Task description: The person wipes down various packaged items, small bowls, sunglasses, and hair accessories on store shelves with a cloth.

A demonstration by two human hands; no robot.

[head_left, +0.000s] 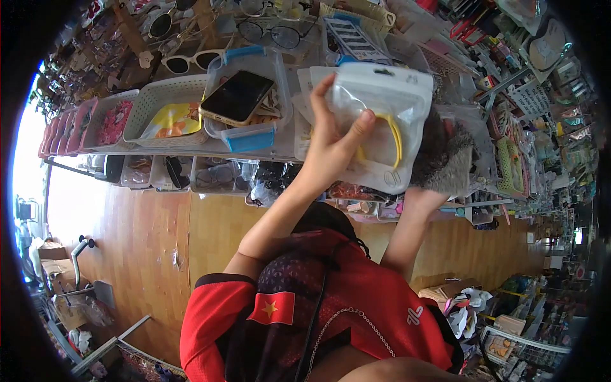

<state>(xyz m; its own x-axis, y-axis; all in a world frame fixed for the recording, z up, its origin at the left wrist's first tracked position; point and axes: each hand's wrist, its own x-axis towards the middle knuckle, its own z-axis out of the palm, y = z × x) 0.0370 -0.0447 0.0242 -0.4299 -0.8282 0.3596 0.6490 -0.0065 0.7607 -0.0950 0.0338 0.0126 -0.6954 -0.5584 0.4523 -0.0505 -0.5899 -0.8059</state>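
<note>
My left hand [337, 134] grips a clear, white-edged zip bag [375, 143] with its thumb across the front. Inside the bag shows a thin yellow band or cable [398, 141], whose exact kind I cannot make out. Just right of the bag, a grey-brown furry piece [452, 172] covers the fingers of my right hand [428, 200]. That hand appears closed on the fur, close behind the bag's right edge. Below the bag and behind it lie packed goods on the shelf.
On the shelf, a phone [237, 97] rests on a blue-clipped plastic box [249, 141]. Beside it stands a white basket [137, 130] with a yellow packet [173, 121]. Sunglasses [191, 62] sit farther back. Crowded racks rise at right; cartons [452, 290] stand on the wooden floor [146, 254].
</note>
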